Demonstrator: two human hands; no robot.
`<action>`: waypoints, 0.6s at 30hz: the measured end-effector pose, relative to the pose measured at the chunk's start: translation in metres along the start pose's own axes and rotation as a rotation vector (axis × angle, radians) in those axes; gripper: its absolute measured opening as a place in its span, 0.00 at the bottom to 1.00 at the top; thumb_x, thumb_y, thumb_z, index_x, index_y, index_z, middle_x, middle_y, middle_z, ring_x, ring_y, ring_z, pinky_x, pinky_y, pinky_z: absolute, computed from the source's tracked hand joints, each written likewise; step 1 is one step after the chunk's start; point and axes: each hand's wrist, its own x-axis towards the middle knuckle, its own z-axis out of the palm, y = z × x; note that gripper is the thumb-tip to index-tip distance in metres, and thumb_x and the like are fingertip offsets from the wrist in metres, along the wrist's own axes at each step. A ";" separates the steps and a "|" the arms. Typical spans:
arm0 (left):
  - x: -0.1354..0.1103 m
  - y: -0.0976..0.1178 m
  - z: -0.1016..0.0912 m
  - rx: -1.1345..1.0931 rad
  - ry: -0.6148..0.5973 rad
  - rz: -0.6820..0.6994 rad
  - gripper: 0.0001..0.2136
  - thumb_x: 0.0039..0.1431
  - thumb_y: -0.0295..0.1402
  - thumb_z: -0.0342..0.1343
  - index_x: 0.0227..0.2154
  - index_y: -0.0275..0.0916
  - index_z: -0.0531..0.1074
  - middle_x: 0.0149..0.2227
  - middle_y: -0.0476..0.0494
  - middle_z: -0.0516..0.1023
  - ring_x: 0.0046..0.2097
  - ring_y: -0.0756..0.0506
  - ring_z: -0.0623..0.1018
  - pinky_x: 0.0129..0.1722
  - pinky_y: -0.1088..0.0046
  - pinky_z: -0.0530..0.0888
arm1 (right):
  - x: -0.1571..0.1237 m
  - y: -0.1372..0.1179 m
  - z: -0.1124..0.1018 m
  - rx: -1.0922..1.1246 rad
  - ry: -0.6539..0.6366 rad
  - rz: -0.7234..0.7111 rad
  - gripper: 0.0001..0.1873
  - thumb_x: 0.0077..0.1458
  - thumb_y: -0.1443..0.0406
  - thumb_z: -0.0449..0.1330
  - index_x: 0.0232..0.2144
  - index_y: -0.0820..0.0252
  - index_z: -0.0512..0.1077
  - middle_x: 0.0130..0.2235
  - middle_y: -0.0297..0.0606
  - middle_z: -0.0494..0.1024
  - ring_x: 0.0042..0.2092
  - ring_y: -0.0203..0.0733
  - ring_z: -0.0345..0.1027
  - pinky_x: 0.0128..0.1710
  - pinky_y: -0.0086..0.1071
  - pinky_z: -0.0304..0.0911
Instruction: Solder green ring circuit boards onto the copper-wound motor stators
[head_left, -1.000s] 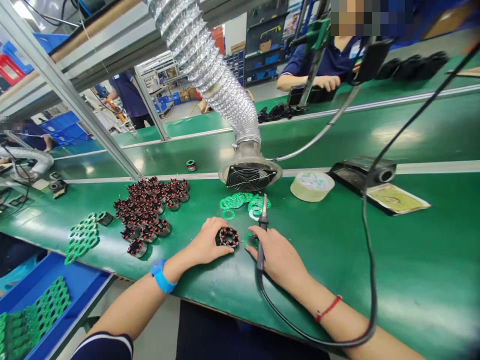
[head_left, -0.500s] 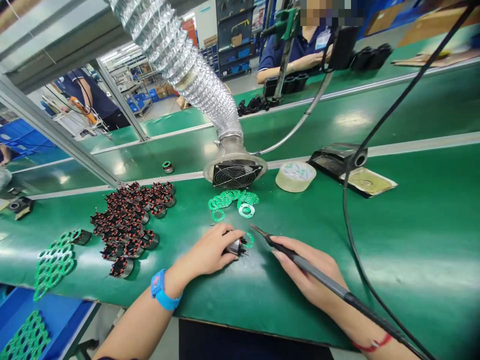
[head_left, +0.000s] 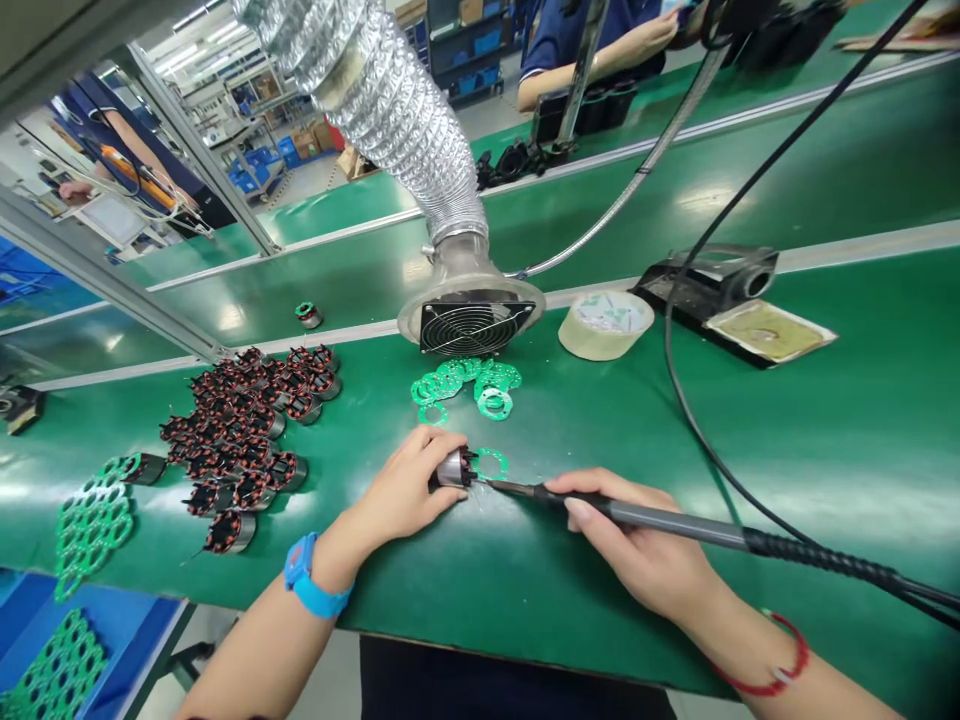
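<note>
My left hand is closed round a small motor stator, tipped on its side on the green bench. My right hand grips a soldering iron like a pen, lying almost flat. Its tip touches the stator's coil end. One green ring board lies just behind the stator.
Several wound stators are heaped at left, with green board panels beside them. Loose green rings lie before a fume extractor fan on a foil duct. A tape roll and iron stand sit at right. Other people work behind.
The stator went from lying flat to tipped on its side in my left hand. The iron swung down from upright to nearly flat, and its tip now meets the stator.
</note>
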 end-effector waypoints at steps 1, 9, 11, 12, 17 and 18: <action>0.000 0.000 0.000 0.005 0.002 -0.005 0.23 0.55 0.30 0.59 0.53 0.41 0.62 0.49 0.39 0.66 0.53 0.41 0.68 0.54 0.61 0.68 | 0.000 0.000 0.000 0.002 -0.003 0.001 0.11 0.55 0.59 0.54 0.31 0.55 0.75 0.23 0.34 0.77 0.23 0.38 0.71 0.24 0.29 0.68; 0.000 0.001 -0.002 0.042 0.011 -0.015 0.22 0.54 0.29 0.59 0.52 0.40 0.62 0.48 0.39 0.66 0.52 0.41 0.68 0.53 0.62 0.68 | -0.002 0.002 0.001 0.005 0.008 -0.011 0.10 0.55 0.60 0.54 0.32 0.54 0.74 0.24 0.34 0.78 0.23 0.38 0.72 0.24 0.29 0.67; 0.000 0.002 -0.002 0.044 0.015 -0.018 0.22 0.54 0.29 0.59 0.52 0.40 0.62 0.48 0.39 0.66 0.51 0.41 0.68 0.53 0.62 0.68 | -0.002 0.002 0.002 0.004 0.030 -0.033 0.09 0.56 0.60 0.54 0.33 0.54 0.74 0.24 0.33 0.78 0.23 0.37 0.72 0.24 0.29 0.67; -0.001 0.002 -0.002 0.045 0.019 -0.018 0.22 0.54 0.29 0.59 0.52 0.40 0.62 0.48 0.39 0.66 0.51 0.41 0.68 0.53 0.62 0.68 | -0.003 0.002 0.002 0.003 0.040 -0.045 0.08 0.56 0.61 0.55 0.33 0.54 0.74 0.24 0.33 0.78 0.23 0.37 0.71 0.24 0.28 0.67; -0.003 0.000 -0.001 0.053 0.048 -0.015 0.22 0.55 0.30 0.59 0.53 0.41 0.62 0.48 0.39 0.66 0.51 0.41 0.68 0.53 0.61 0.68 | 0.000 0.002 0.003 -0.017 0.034 -0.076 0.08 0.56 0.62 0.55 0.33 0.54 0.74 0.25 0.32 0.78 0.24 0.36 0.72 0.23 0.27 0.67; -0.003 -0.001 -0.001 0.058 0.048 -0.018 0.23 0.55 0.30 0.59 0.53 0.41 0.62 0.48 0.39 0.66 0.51 0.41 0.68 0.53 0.61 0.68 | 0.000 0.002 0.003 -0.020 0.027 -0.076 0.08 0.56 0.62 0.55 0.34 0.54 0.74 0.25 0.32 0.78 0.24 0.36 0.72 0.23 0.27 0.67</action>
